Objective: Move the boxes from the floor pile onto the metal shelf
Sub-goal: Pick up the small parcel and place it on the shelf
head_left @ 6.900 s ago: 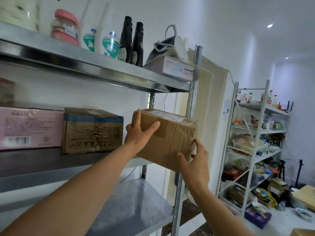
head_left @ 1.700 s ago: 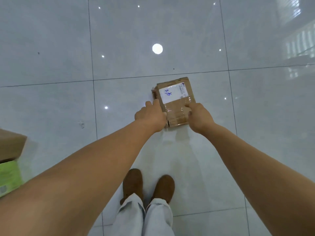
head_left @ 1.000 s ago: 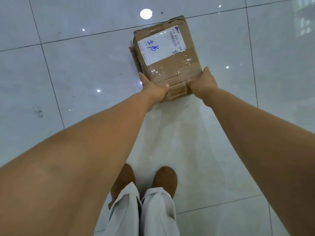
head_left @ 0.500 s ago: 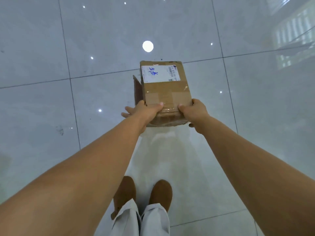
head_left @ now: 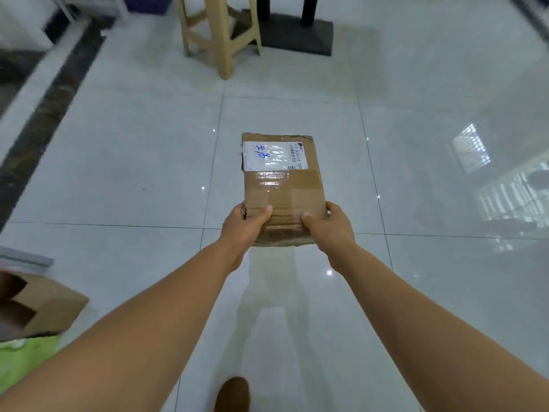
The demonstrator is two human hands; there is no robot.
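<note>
1. Lifted higher than half a second ago, the cardboard box point(head_left: 282, 188) now rides at arm's length above the floor, and the view has swung up to take in more of the room.
2. Glossy pale floor tiles point(head_left: 133, 162) fill the scene, mirroring ceiling lights and a window; a dark border strip point(head_left: 44, 120) runs along the left.
3. Far off stand a beige stool point(head_left: 219, 28) and a black stand base point(head_left: 297, 34).
4. At the lower left sits an open carton point(head_left: 38, 307) beside something green point(head_left: 20, 358).
5. The held box is brown, taped, dented, with a white shipping label point(head_left: 271, 156) bearing blue handwriting.
6. The left hand point(head_left: 245, 226) and right hand point(head_left: 328, 226) each keep a closed grip on its near corners, thumbs on top.
</note>
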